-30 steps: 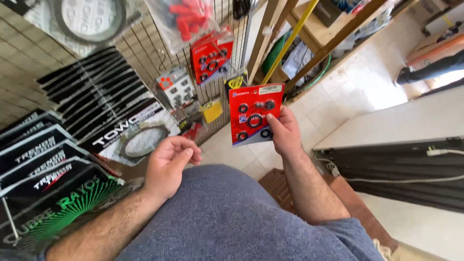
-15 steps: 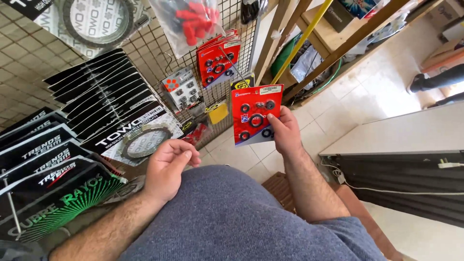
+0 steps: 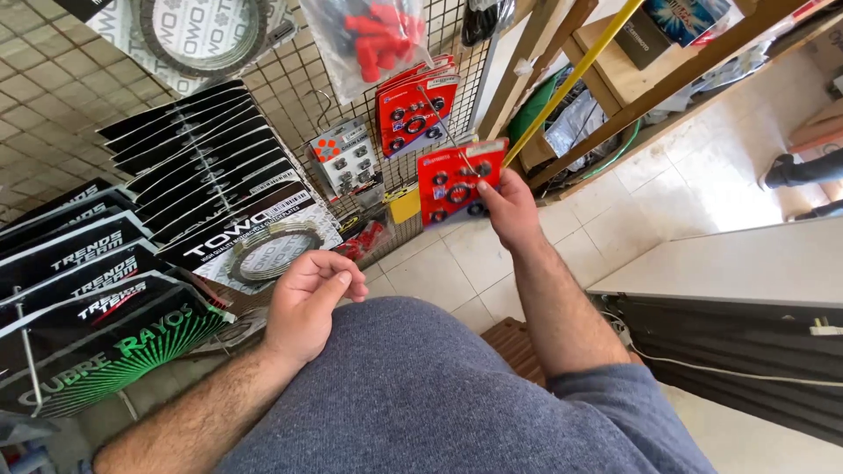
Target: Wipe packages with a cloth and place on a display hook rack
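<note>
Packets in black sleeves (image 3: 132, 263) are hanging at your far left on the wire rack (image 3: 290, 79). Your left hand (image 3: 307, 303) is curling loosely, holding nothing. Your right hand (image 3: 509, 211) is pinching a red card of rings (image 3: 457, 180) at the hook (image 3: 443, 123); be lining its top hole up squarely with the tip, keeping the card level beside the hanging red cards (image 3: 413, 110).

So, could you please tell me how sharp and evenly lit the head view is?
Head view: the red card of seals in the right hand and the left hand are sharp; the floor tiles at right glare pale; straight shelf posts lean from wide-angle distortion.
</note>
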